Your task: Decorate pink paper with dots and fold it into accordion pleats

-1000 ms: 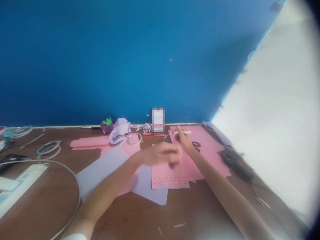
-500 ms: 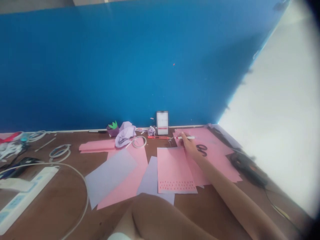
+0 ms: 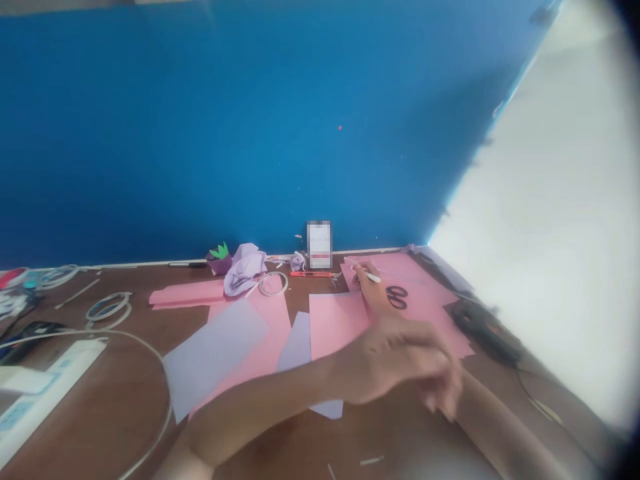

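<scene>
My right hand (image 3: 369, 281) is closed on a white pen (image 3: 373, 276) above pink paper sheets at the back right. Black-handled scissors (image 3: 397, 297) lie on that paper just right of the hand; only their handles show clearly. My left hand (image 3: 407, 363) reaches across over my right forearm, fingers loosely bent and somewhat blurred, with nothing visible in them. Whether it touches the forearm, I cannot tell. Under my left arm is a pink sheet (image 3: 335, 320), its lower part hidden. An orange craft knife (image 3: 313, 274) rests behind it.
A phone (image 3: 319, 245) leans on the blue partition (image 3: 250, 133). Crumpled purple paper (image 3: 245, 270), a tape roll (image 3: 273, 284) and a lilac sheet (image 3: 215, 353) lie left of centre. A white power strip (image 3: 55, 393) and looping cable are at left. A dark device (image 3: 485, 330) sits right.
My left arm has swung up to the right, over the pink sheet and across my right forearm. The pen in my right hand has tilted. The view has shifted slightly.
</scene>
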`<state>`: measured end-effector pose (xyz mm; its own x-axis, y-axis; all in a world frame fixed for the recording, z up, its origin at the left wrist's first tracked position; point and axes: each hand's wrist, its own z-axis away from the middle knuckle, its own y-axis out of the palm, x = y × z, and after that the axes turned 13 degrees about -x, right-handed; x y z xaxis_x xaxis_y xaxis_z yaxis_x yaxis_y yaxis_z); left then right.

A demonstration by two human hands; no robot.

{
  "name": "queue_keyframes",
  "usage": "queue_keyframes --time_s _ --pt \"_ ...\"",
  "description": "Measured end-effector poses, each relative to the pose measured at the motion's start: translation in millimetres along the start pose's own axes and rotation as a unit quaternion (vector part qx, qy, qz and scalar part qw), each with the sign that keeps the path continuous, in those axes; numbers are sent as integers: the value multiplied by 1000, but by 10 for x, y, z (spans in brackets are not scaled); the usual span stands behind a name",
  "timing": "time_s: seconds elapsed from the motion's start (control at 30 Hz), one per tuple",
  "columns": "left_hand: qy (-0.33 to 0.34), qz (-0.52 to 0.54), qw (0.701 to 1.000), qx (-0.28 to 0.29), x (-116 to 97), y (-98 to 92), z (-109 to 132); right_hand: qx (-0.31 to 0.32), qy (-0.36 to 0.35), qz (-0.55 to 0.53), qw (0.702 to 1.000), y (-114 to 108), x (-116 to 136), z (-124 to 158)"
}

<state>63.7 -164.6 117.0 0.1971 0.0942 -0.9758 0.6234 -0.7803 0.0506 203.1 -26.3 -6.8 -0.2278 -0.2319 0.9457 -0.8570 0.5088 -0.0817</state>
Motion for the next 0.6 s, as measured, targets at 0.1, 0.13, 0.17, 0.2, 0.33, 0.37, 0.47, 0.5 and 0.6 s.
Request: queue_keyframes --time_s 0.1,0.13,0.17,0.2,0.33,0.37,0.47,0.5,0.6 --pt "58 -263 951 -153 222 -239 -5 -35 -19 22 999 -7 -40 12" --pt "76 -364 911 -177 346 -350 -1 -34 -27 24 999 -10 -44 18" --pt "95 -450 868 -186 482 -472 7 -28 -35 24 999 -15 -43 23" --pt "108 -519 828 -183 620 -600 22 -18 -40 23 999 -19 -40 26" --pt "92 -639 740 -188 1040 -1090 131 8 -44 28 999 -34 -35 9" --pt "82 -646 732 -202 1095 -1188 164 12 -45 28 999 -38 -39 -2" --pt "66 -670 707 -216 1179 -1389 240 20 -39 25 999 -54 -54 -34" --pt "64 -676 704 -209 1196 -1427 252 20 -35 24 999 -62 -56 -42" --pt "68 -694 694 -182 1248 -1480 249 21 -29 20 999 -91 -45 -50"
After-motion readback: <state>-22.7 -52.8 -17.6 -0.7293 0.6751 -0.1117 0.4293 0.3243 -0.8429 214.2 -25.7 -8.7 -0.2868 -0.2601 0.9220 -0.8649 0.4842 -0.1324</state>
